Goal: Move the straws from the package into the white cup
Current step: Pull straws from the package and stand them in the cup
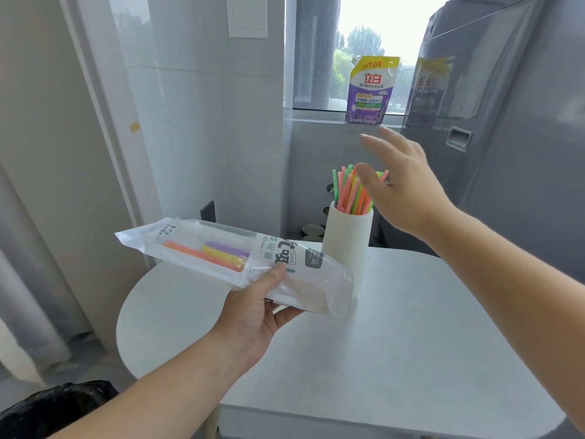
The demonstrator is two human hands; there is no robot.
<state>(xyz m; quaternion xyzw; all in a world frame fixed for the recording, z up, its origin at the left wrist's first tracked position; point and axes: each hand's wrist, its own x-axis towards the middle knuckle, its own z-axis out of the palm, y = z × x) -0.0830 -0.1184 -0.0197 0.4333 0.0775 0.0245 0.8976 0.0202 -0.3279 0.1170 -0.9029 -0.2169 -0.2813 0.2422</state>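
Note:
A tall ribbed white cup [346, 245] stands on the white table [411, 343]. Several pink, green and orange straws [348, 193] stick up out of it. My left hand [253, 315] grips a clear plastic straw package [221, 255], held roughly level just left of the cup. An orange, a yellow and a purple straw [218, 253] lie inside its left half. My right hand [402, 182] hovers with fingers spread beside the tops of the straws in the cup, holding nothing.
A purple and yellow detergent pouch [370, 90] stands on the window ledge behind. A grey appliance [506, 122] rises at the right. A round white stool [167, 318] sits left of the table, and a black bag [53, 407] lies at bottom left.

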